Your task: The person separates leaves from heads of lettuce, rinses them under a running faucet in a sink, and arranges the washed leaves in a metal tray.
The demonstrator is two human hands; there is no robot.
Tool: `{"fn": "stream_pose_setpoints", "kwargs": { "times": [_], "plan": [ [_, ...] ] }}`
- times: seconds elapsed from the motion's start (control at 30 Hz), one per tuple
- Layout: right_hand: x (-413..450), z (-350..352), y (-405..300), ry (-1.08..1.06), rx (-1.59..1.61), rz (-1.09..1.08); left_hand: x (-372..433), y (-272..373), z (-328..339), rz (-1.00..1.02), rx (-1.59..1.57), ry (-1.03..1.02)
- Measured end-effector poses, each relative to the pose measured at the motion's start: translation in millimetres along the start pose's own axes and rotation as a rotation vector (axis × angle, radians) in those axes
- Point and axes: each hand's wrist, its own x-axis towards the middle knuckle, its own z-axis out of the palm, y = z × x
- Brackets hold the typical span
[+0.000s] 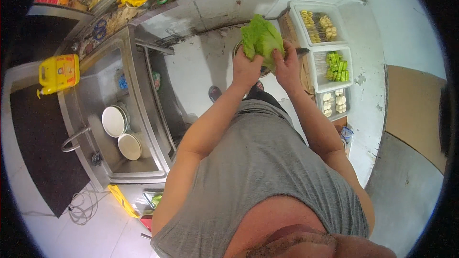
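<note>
A leaf of green lettuce (262, 37) is spread between my two hands, out in front of my body. My left hand (247, 68) grips its near left side, thumb on the leaf. On the other side my right hand (287, 66) pinches the leaf between thumb and fingers. Below the lettuce, a round metal container (236, 48) shows only part of its rim; the leaf and my hands cover the rest. A dark handle-like piece (302, 50) juts out just right of my right hand, and what it belongs to is hidden.
At right stand white trays of skewered food: yellow pieces (311, 25), green peppers (337, 66) and white pieces (334, 102). To the left, a steel sink (143, 173) holds stacked white bowls (114, 121). A yellow jug (59, 73) with a pump sits on its edge.
</note>
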Motion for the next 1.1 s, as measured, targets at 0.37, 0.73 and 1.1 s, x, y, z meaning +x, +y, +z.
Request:
{"fn": "stream_pose_setpoints", "kwargs": {
  "times": [0.37,0.73,1.1],
  "plan": [
    [1.5,-9.5,-12.1,-0.028,0.674,0.451,-6.7,6.3,10.7,0.1,0.078,0.003],
    [11.2,-0.4,-24.9,-0.147,0.508,0.449,4.7,-6.2,-9.3,0.026,-0.208,-0.04],
    [17.8,12.0,-8.3,0.15,0.328,0.265,15.0,-10.2,-3.5,-0.148,-0.754,-0.028]
  ]
}}
